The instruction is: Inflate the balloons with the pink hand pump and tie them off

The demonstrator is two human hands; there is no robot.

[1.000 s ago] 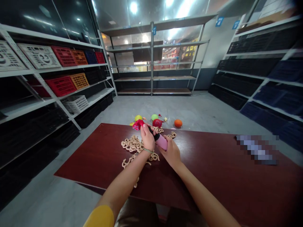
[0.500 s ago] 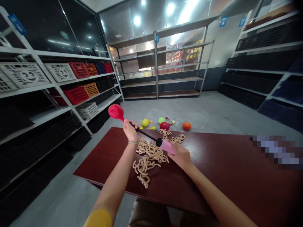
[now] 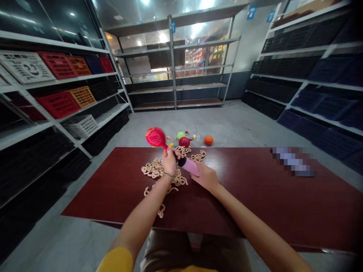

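A pink hand pump point(image 3: 190, 166) with a black collar is gripped by my right hand point(image 3: 206, 176), its fingers wrapped round the pink body. My left hand point(image 3: 169, 161) is closed at the neck of a partly inflated red balloon point(image 3: 155, 137), close to the pump's black end. The black rod is mostly hidden between the hands. Below and around my left hand, beige rope-like strands point(image 3: 154, 168) lie in a tangle on the dark red table point(image 3: 113, 189). My left forearm covers part of the pile.
Beyond the table's far edge, an orange balloon point(image 3: 208, 140), a green balloon point(image 3: 180, 135) and a dark red balloon point(image 3: 184, 142) lie on the floor. A blurred flat object point(image 3: 293, 161) rests at the table's right. Shelves with crates point(image 3: 58, 104) stand left.
My left hand and the red balloon have come nearer to the pump's body, and the black rod between the hands shows far less. The view has shifted rightward and down.
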